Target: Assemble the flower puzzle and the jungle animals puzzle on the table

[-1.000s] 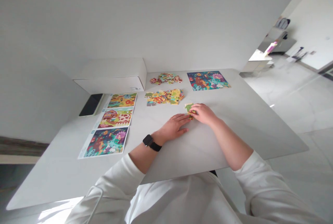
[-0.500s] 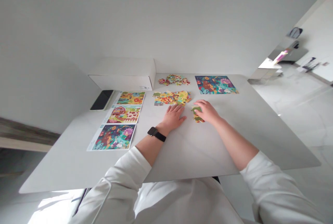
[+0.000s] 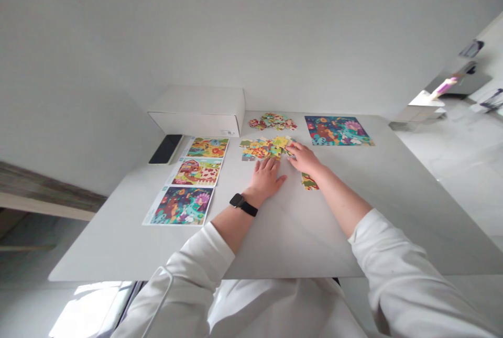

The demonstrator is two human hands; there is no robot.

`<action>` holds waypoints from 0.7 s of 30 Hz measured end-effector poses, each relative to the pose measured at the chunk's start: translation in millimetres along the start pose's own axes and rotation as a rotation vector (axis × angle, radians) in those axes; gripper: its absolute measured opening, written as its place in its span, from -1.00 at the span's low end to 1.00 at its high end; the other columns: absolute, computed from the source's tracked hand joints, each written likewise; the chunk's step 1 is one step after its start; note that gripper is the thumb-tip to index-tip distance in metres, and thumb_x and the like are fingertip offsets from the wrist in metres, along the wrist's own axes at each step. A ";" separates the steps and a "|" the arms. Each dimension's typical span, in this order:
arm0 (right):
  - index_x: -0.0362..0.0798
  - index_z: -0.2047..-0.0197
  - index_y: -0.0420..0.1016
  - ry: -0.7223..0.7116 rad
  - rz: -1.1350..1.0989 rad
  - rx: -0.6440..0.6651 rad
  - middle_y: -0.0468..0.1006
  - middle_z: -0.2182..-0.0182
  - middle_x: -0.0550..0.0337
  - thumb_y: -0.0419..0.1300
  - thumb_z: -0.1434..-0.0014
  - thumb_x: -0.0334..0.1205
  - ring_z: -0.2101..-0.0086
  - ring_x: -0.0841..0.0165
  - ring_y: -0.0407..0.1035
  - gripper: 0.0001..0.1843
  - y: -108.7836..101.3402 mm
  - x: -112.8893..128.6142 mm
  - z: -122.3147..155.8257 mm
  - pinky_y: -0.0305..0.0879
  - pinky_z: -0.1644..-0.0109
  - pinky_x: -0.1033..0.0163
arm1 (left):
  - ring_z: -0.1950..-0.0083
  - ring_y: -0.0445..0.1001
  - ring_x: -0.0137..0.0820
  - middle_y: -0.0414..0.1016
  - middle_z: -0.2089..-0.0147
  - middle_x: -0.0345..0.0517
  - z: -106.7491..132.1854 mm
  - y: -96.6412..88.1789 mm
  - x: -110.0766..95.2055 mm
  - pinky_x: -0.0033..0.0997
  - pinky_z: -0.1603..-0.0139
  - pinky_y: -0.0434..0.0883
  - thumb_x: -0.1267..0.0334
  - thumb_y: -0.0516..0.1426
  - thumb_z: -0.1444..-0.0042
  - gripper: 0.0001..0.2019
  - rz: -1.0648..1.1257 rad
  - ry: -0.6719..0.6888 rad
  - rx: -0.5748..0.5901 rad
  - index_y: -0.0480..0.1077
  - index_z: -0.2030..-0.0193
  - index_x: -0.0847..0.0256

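My left hand lies flat and open on the white table, with a black watch on its wrist, just below a pile of yellow puzzle pieces. My right hand reaches into the right edge of that pile, fingers stretched out and fingertips on loose pieces. A small cluster of joined pieces lies on the table beside my right forearm, partly hidden by it.
A second pile of pieces and an assembled blue puzzle lie at the back. Three picture cards sit in a column at left, next to a black phone. A white box stands against the wall.
My right hand left the small joined cluster and moved up-left to the yellow pile. My left hand slid forward toward the pile and lies flat.
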State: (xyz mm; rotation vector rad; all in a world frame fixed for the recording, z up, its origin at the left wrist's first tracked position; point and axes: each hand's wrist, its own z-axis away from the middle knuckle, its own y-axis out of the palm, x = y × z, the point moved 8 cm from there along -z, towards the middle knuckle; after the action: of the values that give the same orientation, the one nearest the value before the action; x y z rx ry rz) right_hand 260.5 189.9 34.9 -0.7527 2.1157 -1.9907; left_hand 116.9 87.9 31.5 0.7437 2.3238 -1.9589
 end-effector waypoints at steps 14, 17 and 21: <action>0.02 -0.31 0.58 -0.002 -0.222 -0.201 0.45 -0.34 -0.12 0.28 -0.28 -0.31 -0.34 0.06 0.40 -0.47 -2.7 -18.9 6.5 0.30 -0.51 -0.10 | -0.62 0.21 0.08 0.34 -0.56 0.20 6.4 2.9 -0.7 0.31 -0.62 0.15 0.09 0.12 -0.43 -0.45 0.061 0.047 0.021 0.36 -0.50 0.12; -0.01 -0.29 0.58 0.013 -0.245 -0.219 0.46 -0.31 -0.12 0.25 -0.26 -0.37 -0.32 0.08 0.41 -0.47 -5.3 -21.3 8.0 0.29 -0.51 -0.09 | -0.63 0.21 0.05 0.33 -0.57 0.17 6.6 4.1 -1.7 0.30 -0.63 0.14 0.11 0.12 -0.44 -0.47 0.064 0.057 0.039 0.37 -0.49 0.13; 0.00 -0.28 0.58 0.002 -0.270 -0.233 0.48 -0.28 -0.07 0.18 -0.25 -0.45 -0.30 0.13 0.42 -0.45 -7.7 -20.1 10.0 0.31 -0.50 -0.04 | -0.64 0.19 0.04 0.29 -0.60 0.17 6.6 4.8 -1.5 0.28 -0.64 0.11 0.12 0.11 -0.44 -0.48 0.045 0.039 0.075 0.38 -0.48 0.18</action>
State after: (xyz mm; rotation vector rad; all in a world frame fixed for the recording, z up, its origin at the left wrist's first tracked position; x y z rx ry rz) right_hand 284.2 189.8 36.6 -1.1294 2.3854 -1.8799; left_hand 118.0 81.6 26.1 0.8389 2.2444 -2.0415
